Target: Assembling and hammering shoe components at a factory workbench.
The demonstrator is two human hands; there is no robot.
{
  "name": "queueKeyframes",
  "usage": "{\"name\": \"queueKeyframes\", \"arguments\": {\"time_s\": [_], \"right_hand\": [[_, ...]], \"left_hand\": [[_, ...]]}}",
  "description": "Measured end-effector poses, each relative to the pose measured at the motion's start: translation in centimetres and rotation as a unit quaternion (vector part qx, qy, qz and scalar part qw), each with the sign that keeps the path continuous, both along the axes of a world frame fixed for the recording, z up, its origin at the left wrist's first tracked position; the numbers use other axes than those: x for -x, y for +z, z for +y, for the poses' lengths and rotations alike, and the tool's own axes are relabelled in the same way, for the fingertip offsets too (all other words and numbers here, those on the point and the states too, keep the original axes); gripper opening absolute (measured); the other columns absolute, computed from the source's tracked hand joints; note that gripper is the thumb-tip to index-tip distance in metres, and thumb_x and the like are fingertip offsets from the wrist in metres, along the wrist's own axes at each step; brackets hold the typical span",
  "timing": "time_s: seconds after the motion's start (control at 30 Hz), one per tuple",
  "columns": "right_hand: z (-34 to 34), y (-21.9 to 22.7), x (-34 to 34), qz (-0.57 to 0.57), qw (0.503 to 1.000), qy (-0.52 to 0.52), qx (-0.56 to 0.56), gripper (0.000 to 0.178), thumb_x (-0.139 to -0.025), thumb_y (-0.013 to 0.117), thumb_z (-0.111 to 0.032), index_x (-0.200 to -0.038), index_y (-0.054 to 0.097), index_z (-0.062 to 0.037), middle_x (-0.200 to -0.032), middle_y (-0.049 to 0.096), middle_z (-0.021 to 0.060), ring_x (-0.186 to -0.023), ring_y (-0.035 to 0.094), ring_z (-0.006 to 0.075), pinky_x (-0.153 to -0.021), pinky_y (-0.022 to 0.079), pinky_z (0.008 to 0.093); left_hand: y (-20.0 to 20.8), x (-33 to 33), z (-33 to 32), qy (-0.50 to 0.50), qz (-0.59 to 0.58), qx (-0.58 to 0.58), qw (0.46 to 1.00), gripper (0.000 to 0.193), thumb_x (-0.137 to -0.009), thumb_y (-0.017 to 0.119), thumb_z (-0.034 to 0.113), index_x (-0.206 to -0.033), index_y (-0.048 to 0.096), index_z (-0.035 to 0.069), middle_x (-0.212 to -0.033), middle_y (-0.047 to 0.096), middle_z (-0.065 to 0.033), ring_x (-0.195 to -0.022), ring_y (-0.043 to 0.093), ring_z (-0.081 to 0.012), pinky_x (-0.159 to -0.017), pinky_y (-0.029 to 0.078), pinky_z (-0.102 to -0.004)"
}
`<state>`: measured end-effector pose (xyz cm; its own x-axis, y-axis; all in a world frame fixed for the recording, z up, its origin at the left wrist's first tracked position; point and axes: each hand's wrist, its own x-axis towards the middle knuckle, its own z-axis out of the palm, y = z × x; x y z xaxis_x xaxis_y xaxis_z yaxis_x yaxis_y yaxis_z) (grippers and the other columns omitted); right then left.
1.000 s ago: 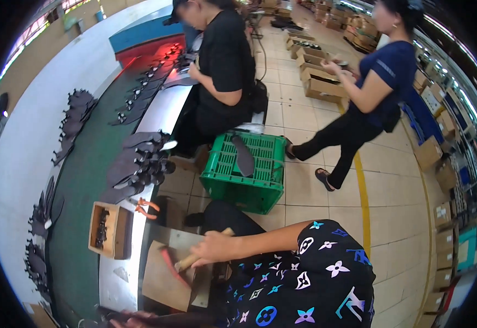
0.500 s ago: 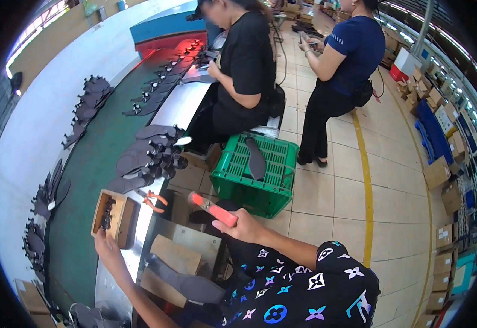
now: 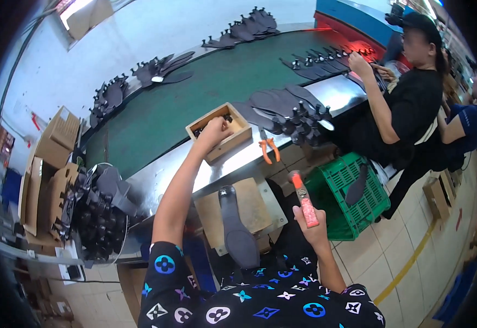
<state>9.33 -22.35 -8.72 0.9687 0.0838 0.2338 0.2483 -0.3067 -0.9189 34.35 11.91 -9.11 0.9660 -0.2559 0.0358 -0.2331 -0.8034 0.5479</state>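
Note:
My left hand (image 3: 215, 133) reaches into a small wooden box (image 3: 240, 116) on the metal table edge. Its fingers are curled down among small dark pieces (image 3: 198, 132); whatever they pinch is hidden. In my right hand (image 3: 316, 228) is a hammer with a red head (image 3: 306, 206), held up in front of me, its handle mostly covered by the hand. Between my arms a dark grey shoe sole (image 3: 238, 229) lies on a brown board (image 3: 208, 210), toe end toward me. Orange-handled pliers (image 3: 269, 148) rest on the table edge right of the box.
Dark soles with straps (image 3: 298, 117) are piled beyond the pliers. More line the green belt (image 3: 156, 128) along the wall. A green crate (image 3: 331, 180) stands at right, a sole on it. A co-worker in black (image 3: 413, 104) sits at the far right. Cartons (image 3: 58, 139) stand left.
The view has swung to the left, so the table now runs across it. My left hand has gone deeper into the box. My right hand still holds the hammer, now pointing more upright.

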Motion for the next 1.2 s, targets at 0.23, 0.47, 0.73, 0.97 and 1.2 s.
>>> {"name": "queueKeyframes", "arguments": {"time_s": [0.23, 0.47, 0.73, 0.97, 1.2], "right_hand": [[-0.3, -0.7, -0.5, -0.004, 1.0, 0.002, 0.012, 0.024, -0.091, 0.068, -0.016, -0.077, 0.062, 0.0026, -0.053, 0.051, 0.0063, -0.049, 0.045, 0.0086, -0.048, 0.038, 0.0285], [-0.7, -0.6, -0.7, 0.098, 0.995, -0.026, 0.016, 0.026, -0.092, 0.067, -0.019, -0.077, 0.065, 0.0026, -0.058, 0.063, 0.0103, -0.054, 0.065, 0.0182, -0.052, 0.047, 0.0317], [3.3, 4.0, -4.7, 0.046, 0.969, 0.121, -0.209, 0.025, -0.094, 0.065, -0.015, -0.115, 0.064, -0.0007, -0.083, 0.071, 0.0076, -0.044, 0.042, 0.0004, -0.041, 0.032, 0.0165], [7.8, 12.3, -3.7, 0.06, 0.923, 0.252, -0.286, 0.03, -0.092, 0.07, -0.019, -0.109, 0.066, 0.0043, -0.091, 0.072, 0.0108, -0.049, 0.049, 0.0013, -0.042, 0.036, 0.0169], [8.1, 12.7, -1.0, 0.104, 0.922, 0.248, -0.279, 0.02, -0.085, 0.075, -0.004, -0.1, 0.066, 0.0046, -0.09, 0.071, 0.014, -0.053, 0.055, 0.0054, -0.044, 0.04, 0.0178]], "left_hand": [[-0.9, -0.7, 0.8, 0.156, -0.2, -0.227, 0.94, 0.014, -0.081, 0.061, -0.001, -0.093, 0.061, -0.006, -0.102, 0.062, -0.0234, -0.097, 0.065, -0.0366, -0.082, 0.055, -0.044], [2.4, 1.4, 1.6, 0.174, -0.163, 0.028, 0.971, 0.023, -0.08, 0.066, -0.004, -0.102, 0.064, -0.007, -0.096, 0.07, -0.0189, -0.084, 0.07, -0.0276, -0.075, 0.058, -0.0363], [9.9, 16.2, -4.2, 0.132, -0.018, 0.611, 0.78, 0.032, -0.084, 0.067, -0.007, -0.115, 0.057, -0.003, -0.104, 0.068, -0.0124, -0.093, 0.068, -0.0214, -0.084, 0.058, -0.0317], [13.1, 26.9, -8.7, -0.055, -0.434, 0.238, 0.867, 0.018, -0.075, 0.073, -0.004, -0.092, 0.071, -0.001, -0.097, 0.072, -0.0146, -0.101, 0.069, -0.0328, -0.084, 0.06, -0.0382], [11.1, 28.4, -9.3, 0.059, -0.419, 0.293, 0.857, 0.036, -0.074, 0.078, 0.002, -0.108, 0.069, 0.001, -0.107, 0.068, -0.0136, -0.101, 0.069, -0.0298, -0.084, 0.058, -0.0351]]}}
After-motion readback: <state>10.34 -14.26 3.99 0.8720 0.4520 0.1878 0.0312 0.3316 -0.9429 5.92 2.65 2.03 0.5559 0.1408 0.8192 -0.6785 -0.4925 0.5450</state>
